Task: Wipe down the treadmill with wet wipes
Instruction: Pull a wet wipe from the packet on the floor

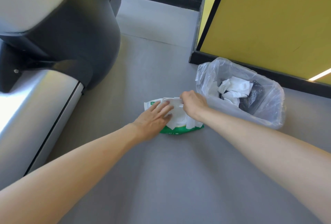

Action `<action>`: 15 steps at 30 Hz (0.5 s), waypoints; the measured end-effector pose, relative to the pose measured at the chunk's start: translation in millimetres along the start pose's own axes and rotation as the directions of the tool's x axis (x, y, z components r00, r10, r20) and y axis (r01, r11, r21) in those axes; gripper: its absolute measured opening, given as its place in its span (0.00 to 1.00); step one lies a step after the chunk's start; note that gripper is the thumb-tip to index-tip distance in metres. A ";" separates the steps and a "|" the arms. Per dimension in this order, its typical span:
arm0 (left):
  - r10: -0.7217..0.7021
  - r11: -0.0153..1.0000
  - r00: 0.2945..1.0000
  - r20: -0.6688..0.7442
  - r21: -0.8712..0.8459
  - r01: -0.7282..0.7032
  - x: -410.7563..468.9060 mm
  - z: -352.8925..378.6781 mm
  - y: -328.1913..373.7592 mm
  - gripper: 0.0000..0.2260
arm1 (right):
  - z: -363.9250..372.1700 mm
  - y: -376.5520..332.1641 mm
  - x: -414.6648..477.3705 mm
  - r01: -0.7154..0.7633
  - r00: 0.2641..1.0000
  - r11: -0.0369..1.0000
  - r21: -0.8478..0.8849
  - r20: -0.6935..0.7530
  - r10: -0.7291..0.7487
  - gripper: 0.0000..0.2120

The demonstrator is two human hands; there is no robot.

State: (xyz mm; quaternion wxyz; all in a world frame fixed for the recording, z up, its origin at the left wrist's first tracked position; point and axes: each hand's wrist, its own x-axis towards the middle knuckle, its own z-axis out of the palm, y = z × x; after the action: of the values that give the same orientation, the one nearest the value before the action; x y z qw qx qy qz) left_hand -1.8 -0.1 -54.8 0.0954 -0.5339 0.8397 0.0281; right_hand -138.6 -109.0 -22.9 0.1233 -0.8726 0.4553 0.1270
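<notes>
A green and white pack of wet wipes (180, 130) lies on the grey floor in the middle of the view. Its white plastic lid (176, 103) stands up. My left hand (155, 116) lies flat on the pack with straight fingers, pressing it down. My right hand (192, 103) is curled at the lid's right edge and pinches it. A white wipe (190, 123) sticks out of the pack under my right wrist. The treadmill (59, 32), dark grey with a silver side rail, fills the left side.
A small bin (268, 105) lined with a clear bag stands right of the pack, with crumpled white wipes inside. A yellow wall panel (268, 18) with a black base rises behind it. Grey floor stretches toward me.
</notes>
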 end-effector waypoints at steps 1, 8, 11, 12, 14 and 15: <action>-0.018 0.997 1.000 0.000 0.073 0.018 -6.0 1.9 -3.5 0.26 | 0.6 0.1 0.1 -0.010 1.000 1.000 0.026 0.006 0.010 0.11; 0.060 0.997 0.996 0.068 -0.042 -0.057 3.0 5.5 8.8 0.17 | -4.6 -3.5 3.8 -0.017 0.998 0.986 0.164 0.055 0.008 0.18; -0.050 0.970 0.992 0.114 -0.231 0.076 12.9 3.6 23.1 0.17 | -8.8 -2.0 3.3 -0.002 0.998 0.987 0.160 0.057 -0.007 0.18; -0.073 0.946 0.987 0.142 -0.304 0.114 13.9 2.7 25.8 0.18 | -10.8 -0.4 3.3 0.003 0.998 0.987 0.162 0.056 -0.013 0.18; -0.100 0.909 0.978 0.183 -0.383 0.165 13.5 1.2 25.9 0.16 | -15.3 3.0 2.9 0.018 0.998 0.987 0.161 0.059 -0.028 0.20; -0.112 0.914 0.978 0.177 -0.369 0.172 12.3 1.5 23.9 0.15 | -17.3 4.0 1.8 0.025 0.998 0.988 0.150 0.059 -0.034 0.20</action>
State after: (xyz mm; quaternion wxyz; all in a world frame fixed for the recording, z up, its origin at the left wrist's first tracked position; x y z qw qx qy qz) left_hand -28.2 -0.6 -59.9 0.0550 -0.5982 0.7673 0.2245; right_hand -139.0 -118.3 -7.7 0.2042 -0.8632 0.4466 0.1172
